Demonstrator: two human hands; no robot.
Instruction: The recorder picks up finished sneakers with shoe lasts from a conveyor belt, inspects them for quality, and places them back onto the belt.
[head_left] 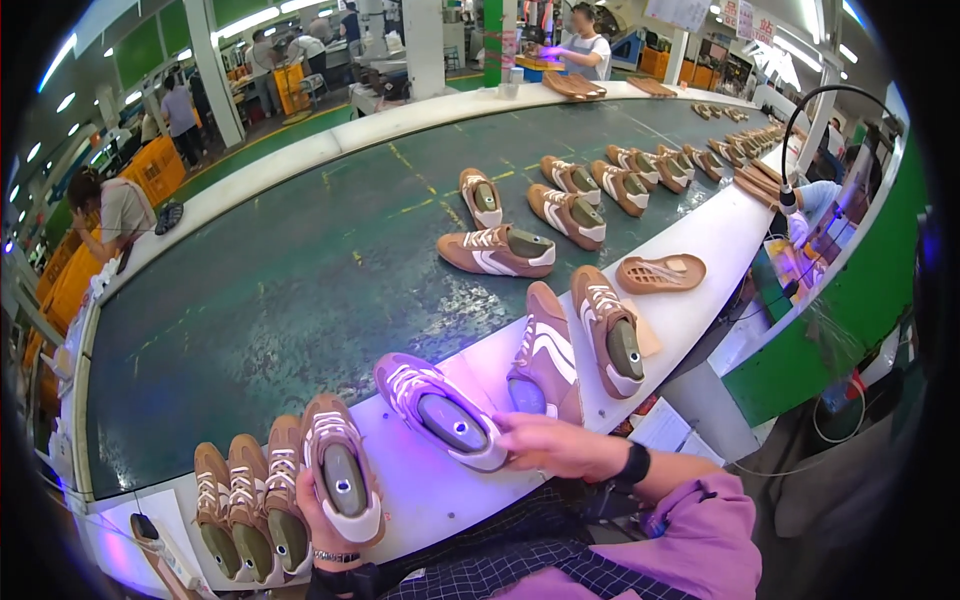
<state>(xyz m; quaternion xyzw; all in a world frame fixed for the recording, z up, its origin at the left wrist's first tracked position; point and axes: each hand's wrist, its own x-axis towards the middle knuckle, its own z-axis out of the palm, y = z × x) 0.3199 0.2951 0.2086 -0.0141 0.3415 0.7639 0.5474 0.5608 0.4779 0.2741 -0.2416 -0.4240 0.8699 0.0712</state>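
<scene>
My left hand (316, 518) is closed around the side of a brown-and-white sneaker (328, 428) with a green shoe last inside, its heel toward me. Under purple light, a second sneaker (408, 388) points away to the left. The fingers of my right hand (560, 446) grip its white heel, and the thumb is partly hidden. To the left of my left hand, several sneakers (240, 485) stand in a row with lasts in them. Beyond my right hand, one sneaker (550, 345) lies on its side and another (603, 318) stands upright.
A white ledge (420, 515) runs along the green conveyor belt (260, 300), which carries several more sneakers (497, 250). A loose brown sole (661, 273) lies on the ledge. A black bent lamp arm (786, 150) rises at right. Co-workers (588, 50) stand beyond the belt.
</scene>
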